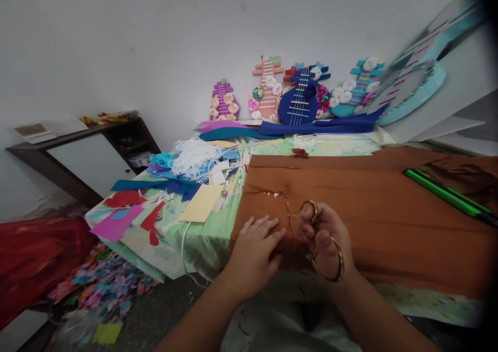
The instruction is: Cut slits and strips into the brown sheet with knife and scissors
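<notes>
A wide brown sheet [381, 206], paper or cloth, covers the near part of the table. My left hand [257, 248] lies flat on its left part, palm down with fingers stretched out. Just right of it, my right hand [327, 238] has its thumb and fingers through the gold handle loops of a pair of scissors [339, 264]. The blades are hard to make out. Between the two hands a thin, crooked dark line [289, 212] runs along the brown sheet, with small white specks near its upper end.
A green and black pen-like tool [447, 193] lies on the sheet's right. Lute-shaped crafts [299, 100] lean against the wall. White string [196, 157], a cream paper piece [201, 202] and coloured scraps lie left. Paper scraps [105, 279] and a red bag [39, 264] are on the floor.
</notes>
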